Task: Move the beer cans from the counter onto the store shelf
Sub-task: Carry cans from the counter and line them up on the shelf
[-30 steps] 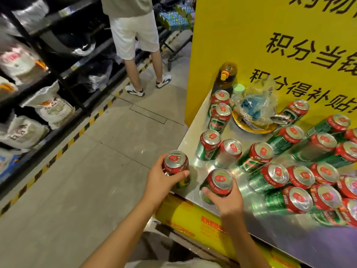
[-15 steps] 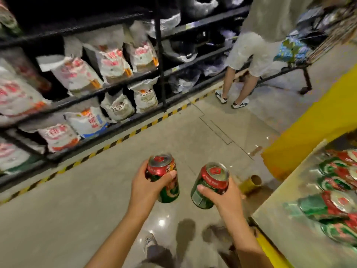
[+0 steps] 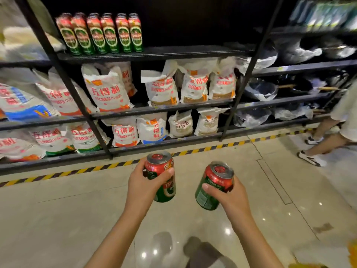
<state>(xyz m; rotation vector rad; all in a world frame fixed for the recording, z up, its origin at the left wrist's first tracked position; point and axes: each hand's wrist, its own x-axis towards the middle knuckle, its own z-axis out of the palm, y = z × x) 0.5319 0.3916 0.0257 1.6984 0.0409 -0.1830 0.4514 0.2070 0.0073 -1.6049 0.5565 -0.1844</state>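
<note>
My left hand [image 3: 144, 181] grips a red-and-green beer can [image 3: 161, 175] upright, thumb across its front. My right hand [image 3: 227, 196] grips a second beer can [image 3: 214, 184], tilted slightly to the left. Both cans hang over the tiled floor, in front of a black metal store shelf [image 3: 152, 54]. On that upper shelf, at the left, stands a row of several tall beer cans [image 3: 100, 33] of the same brand. To the right of that row the shelf board is dark and bare. The counter is out of view.
White flour sacks [image 3: 107, 89] fill the lower shelf levels. Bagged pans [image 3: 260, 89] lie on the right-hand rack. A yellow-black floor stripe [image 3: 212, 147] runs along the shelf base. A person's legs [image 3: 324, 144] stand at the right edge.
I have turned left from the counter with a can in each hand. The counter has left the view and the shelf with the row of tall cans now faces me.
</note>
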